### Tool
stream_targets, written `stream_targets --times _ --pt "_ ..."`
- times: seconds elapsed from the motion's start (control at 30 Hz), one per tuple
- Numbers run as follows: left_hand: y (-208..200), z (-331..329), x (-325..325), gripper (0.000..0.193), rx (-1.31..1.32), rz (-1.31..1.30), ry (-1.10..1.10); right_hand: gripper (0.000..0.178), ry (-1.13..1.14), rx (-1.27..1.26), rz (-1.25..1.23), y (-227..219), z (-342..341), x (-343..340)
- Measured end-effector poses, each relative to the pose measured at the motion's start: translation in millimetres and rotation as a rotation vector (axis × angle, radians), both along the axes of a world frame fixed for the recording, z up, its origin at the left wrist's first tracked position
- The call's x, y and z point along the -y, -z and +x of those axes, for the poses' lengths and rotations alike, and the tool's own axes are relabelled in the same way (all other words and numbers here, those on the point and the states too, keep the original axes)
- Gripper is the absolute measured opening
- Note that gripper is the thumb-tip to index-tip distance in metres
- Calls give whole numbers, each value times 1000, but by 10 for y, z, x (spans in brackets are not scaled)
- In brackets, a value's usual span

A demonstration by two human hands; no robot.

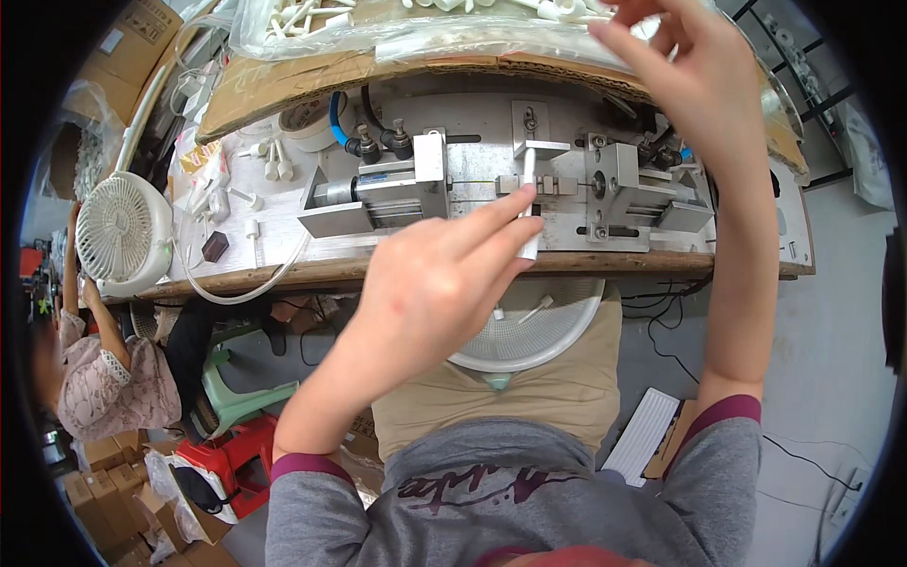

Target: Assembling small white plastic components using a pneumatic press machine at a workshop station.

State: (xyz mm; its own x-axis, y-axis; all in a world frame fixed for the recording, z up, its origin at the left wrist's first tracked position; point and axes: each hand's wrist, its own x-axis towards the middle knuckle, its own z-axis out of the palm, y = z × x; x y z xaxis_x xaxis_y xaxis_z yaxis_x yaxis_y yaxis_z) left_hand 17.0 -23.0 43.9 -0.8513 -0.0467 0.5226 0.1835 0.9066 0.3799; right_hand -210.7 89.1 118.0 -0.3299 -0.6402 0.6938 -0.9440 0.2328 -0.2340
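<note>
My left hand is closed, thumb and fingers pinching a slim white plastic tube-like part. That part stands at the middle of a metal clamping fixture, in front of small steel jaw blocks and below a small metal bracket. Whether it touches the jaws I cannot tell. My right hand is raised at the far right, by the clear plastic bag of white plastic parts. Its thumb stands apart from the curled fingers, with nothing visibly held; some fingertips run out of view.
A white mesh basket with a few white pieces sits on my lap below the bench edge. To the left are a white fan, loose white parts and a tape roll. Another person sits at far left.
</note>
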Motion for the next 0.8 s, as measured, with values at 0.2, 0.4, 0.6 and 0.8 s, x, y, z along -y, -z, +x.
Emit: stream_targets --times 0.2,0.4,0.6,0.8 --pt "318 -67 -127 25 142 -264 -105 38 220 100 124 -11 -248 512" --pt "305 -198 -67 23 145 -234 -101 31 -2 442 25 -12 -56 293" --pt "171 -188 -2 26 170 -129 -35 24 -223 695 -203 250 249 -167" --pt "-457 -601 331 18 -64 88 -31 28 -198 15 -29 742 736 -520"
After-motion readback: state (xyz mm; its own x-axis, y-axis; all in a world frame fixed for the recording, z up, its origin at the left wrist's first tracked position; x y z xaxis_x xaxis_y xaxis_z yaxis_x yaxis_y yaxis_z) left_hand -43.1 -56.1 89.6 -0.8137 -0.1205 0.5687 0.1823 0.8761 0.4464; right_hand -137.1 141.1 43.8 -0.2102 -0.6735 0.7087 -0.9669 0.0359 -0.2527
